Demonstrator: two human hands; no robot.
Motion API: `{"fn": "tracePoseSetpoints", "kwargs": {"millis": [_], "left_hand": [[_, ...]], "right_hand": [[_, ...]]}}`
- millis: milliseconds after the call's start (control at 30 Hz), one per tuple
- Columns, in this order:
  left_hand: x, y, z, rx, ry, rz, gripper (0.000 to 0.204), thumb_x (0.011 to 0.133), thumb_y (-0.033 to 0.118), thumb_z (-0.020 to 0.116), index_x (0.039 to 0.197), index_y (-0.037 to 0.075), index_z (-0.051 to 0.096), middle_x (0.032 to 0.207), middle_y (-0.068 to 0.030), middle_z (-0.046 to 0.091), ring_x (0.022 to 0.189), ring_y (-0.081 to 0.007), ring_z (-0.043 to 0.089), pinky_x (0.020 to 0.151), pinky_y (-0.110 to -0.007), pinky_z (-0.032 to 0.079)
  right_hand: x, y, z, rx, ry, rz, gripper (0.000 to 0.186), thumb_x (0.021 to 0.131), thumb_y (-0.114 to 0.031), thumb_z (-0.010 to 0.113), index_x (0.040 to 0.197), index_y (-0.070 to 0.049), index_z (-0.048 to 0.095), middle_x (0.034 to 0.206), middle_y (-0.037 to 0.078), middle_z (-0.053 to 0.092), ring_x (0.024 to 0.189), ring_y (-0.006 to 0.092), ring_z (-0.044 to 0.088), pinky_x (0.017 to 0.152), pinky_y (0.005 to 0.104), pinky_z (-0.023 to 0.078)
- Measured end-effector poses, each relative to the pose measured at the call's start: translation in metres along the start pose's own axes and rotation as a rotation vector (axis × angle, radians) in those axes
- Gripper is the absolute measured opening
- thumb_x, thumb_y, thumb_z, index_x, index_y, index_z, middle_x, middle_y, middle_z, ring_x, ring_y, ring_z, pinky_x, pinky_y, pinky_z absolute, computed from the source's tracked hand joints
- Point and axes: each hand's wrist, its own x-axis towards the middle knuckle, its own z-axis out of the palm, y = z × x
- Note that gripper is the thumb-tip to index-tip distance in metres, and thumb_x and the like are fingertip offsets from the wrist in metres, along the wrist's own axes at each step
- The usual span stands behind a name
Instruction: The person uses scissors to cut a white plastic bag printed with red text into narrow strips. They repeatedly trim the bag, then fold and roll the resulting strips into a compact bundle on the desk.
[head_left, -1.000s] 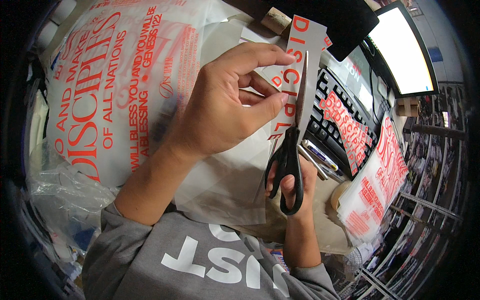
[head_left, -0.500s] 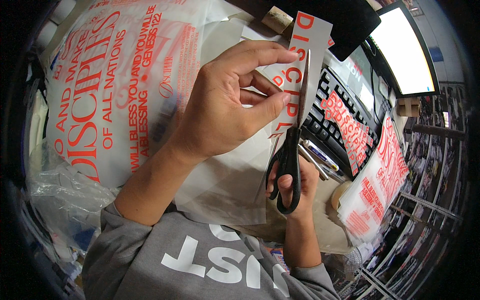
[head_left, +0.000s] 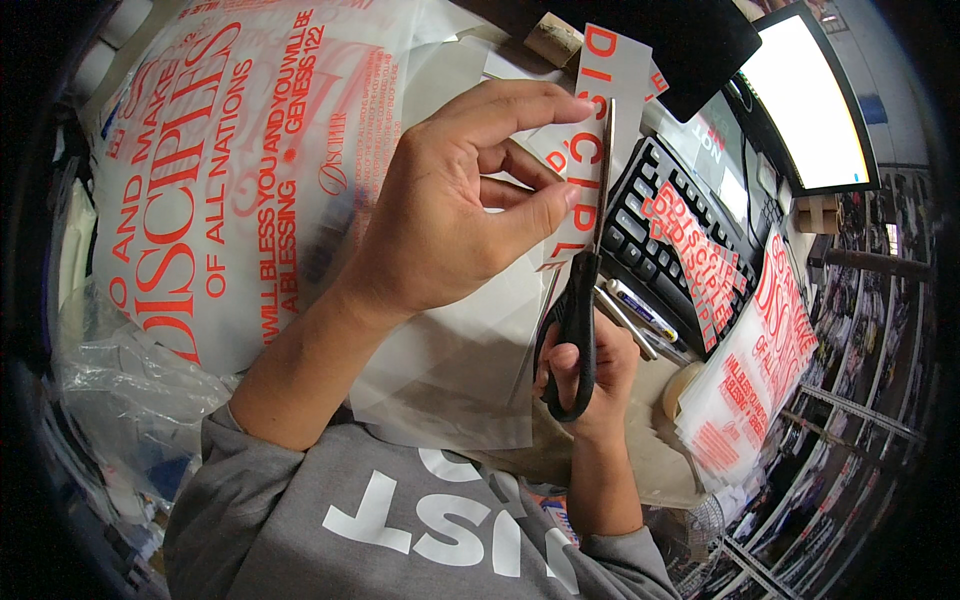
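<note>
My left hand [head_left: 450, 200] pinches a white strip [head_left: 610, 70] with red lettering near its upper middle, fingers curled along the strip's left side. My right hand [head_left: 600, 380] grips black-handled scissors [head_left: 578, 300] from below, thumb in the lower loop. Their blades point up and lie along the strip, just right of the red letters, and look almost closed. A translucent sheet [head_left: 430, 380] lies under my hands.
Large red-printed sheets [head_left: 230, 160] and crumpled clear plastic [head_left: 140, 390] lie left. To the right are a keyboard [head_left: 630, 210] with cut strips [head_left: 690, 270] on it, pens [head_left: 640, 310], stacked printed sheets [head_left: 740, 370] and a lit monitor [head_left: 805, 100]. A cardboard roll [head_left: 550, 38] sits at the back.
The scissors have risen slightly in my right hand and their blades look more nearly closed. The strip has shifted a little; my left hand keeps nearly the same position.
</note>
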Motion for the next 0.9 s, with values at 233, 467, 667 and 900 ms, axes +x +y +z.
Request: {"fn": "tracePoseSetpoints", "kwargs": {"millis": [233, 467, 667, 900], "left_hand": [[0.0001, -0.0007, -0.0010, -0.018, -0.008, -0.024, 0.057, 0.082, -0.014, 0.064, 0.137, -0.001, 0.053, 0.138, -0.0097, 0.052, 0.092, -0.0113, 0.065, 0.080, -0.021, 0.058], [-0.0012, 0.0018, 0.0017, -0.103, -0.039, -0.067, 0.060, 0.082, -0.014, 0.063, 0.139, -0.002, 0.052, 0.142, -0.0097, 0.048, 0.092, -0.0103, 0.065, 0.079, -0.020, 0.058], [-0.0042, 0.0045, 0.0070, -0.025, -0.095, -0.065, 0.061, 0.082, -0.013, 0.064, 0.140, -0.003, 0.050, 0.145, -0.0105, 0.044, 0.091, -0.0099, 0.065, 0.077, -0.020, 0.058], [-0.0039, 0.0028, 0.0064, -0.025, -0.095, -0.071, 0.061, 0.082, -0.013, 0.064, 0.140, -0.004, 0.050, 0.146, -0.0111, 0.042, 0.091, -0.0108, 0.065, 0.078, -0.020, 0.058]], "right_hand": [[0.0009, 0.0006, -0.0013, -0.096, 0.000, -0.040, 0.046, 0.086, -0.034, 0.081, 0.067, -0.005, 0.052, 0.051, -0.003, 0.051, 0.046, 0.0055, 0.049, 0.043, 0.0236, 0.035], [0.0015, 0.0018, -0.0026, -0.021, 0.045, -0.003, 0.046, 0.085, -0.037, 0.082, 0.070, -0.003, 0.054, 0.055, -0.004, 0.051, 0.048, 0.0053, 0.049, 0.043, 0.0232, 0.036], [0.0049, -0.0035, -0.0017, 0.088, 0.076, -0.009, 0.046, 0.086, -0.040, 0.080, 0.076, -0.001, 0.058, 0.058, -0.003, 0.053, 0.049, 0.0060, 0.052, 0.044, 0.0224, 0.038], [0.0040, -0.0042, -0.0006, 0.067, 0.079, 0.031, 0.047, 0.086, -0.042, 0.080, 0.075, -0.002, 0.058, 0.058, -0.004, 0.052, 0.050, 0.0055, 0.049, 0.045, 0.0228, 0.036]]}}
